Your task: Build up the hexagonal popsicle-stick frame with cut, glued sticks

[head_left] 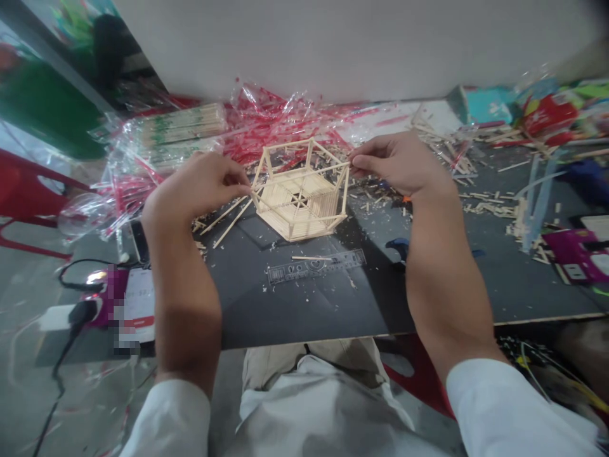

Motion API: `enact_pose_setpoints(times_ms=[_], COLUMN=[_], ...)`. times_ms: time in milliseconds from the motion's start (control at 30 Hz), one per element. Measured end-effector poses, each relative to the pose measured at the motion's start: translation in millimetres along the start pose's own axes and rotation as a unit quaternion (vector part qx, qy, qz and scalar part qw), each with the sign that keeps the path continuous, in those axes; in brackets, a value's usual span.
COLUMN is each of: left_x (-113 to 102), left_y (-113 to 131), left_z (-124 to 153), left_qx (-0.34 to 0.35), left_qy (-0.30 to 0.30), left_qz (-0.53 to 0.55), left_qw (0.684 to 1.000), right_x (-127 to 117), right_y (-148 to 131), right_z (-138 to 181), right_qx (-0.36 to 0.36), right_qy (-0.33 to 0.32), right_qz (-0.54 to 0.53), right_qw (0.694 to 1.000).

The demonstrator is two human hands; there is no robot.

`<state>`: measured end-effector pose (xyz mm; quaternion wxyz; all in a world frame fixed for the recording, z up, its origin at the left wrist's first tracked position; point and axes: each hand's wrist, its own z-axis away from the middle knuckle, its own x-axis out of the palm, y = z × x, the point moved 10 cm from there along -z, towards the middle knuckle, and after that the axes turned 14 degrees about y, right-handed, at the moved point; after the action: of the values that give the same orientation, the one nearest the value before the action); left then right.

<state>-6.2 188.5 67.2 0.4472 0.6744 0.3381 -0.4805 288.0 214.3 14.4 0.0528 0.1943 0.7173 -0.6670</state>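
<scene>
A small hexagonal frame built of thin wooden sticks (301, 190) stands on a dark board (333, 298) in front of me. My left hand (197, 187) is closed in a pinch at the frame's left corner, fingertips on a stick there. My right hand (399, 164) pinches the frame's upper right corner, fingers pressed together on a stick of the top rim. Loose sticks (228, 219) lie beside the frame under my left hand.
Crumpled clear and red plastic wrap (280, 117) and a pack of sticks (183, 127) lie behind the frame. Stick offcuts (480, 203) litter the right side. A ruler (316, 265) lies on the board. A red chair (28, 190) and cables (71, 304) are at left.
</scene>
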Motion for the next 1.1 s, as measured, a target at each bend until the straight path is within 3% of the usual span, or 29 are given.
enact_pose_setpoints(times_ms=[267, 433, 633, 933, 1100], left_x=[0, -2, -15, -3, -5], left_y=[2, 2, -8, -17, -19], left_z=[1, 3, 11, 19, 19], left_qx=[-0.013, -0.015, -0.026, 0.000, -0.053], left_qy=[-0.011, -0.013, 0.012, -0.073, -0.061], left_qz=[-0.014, 0.006, 0.024, 0.015, 0.041], left_qw=[1.000, 1.000, 0.999, 0.997, 0.996], right_x=[2, 8, 11, 12, 12], right_y=[-3, -14, -8, -10, -11], right_z=[0, 3, 1, 2, 3], right_qx=[-0.018, -0.067, -0.070, -0.072, -0.073], right_qy=[-0.006, -0.015, -0.020, -0.026, -0.022], right_qz=[0.007, 0.025, 0.058, 0.074, 0.087], right_qw=[1.000, 0.997, 0.996, 0.994, 0.993])
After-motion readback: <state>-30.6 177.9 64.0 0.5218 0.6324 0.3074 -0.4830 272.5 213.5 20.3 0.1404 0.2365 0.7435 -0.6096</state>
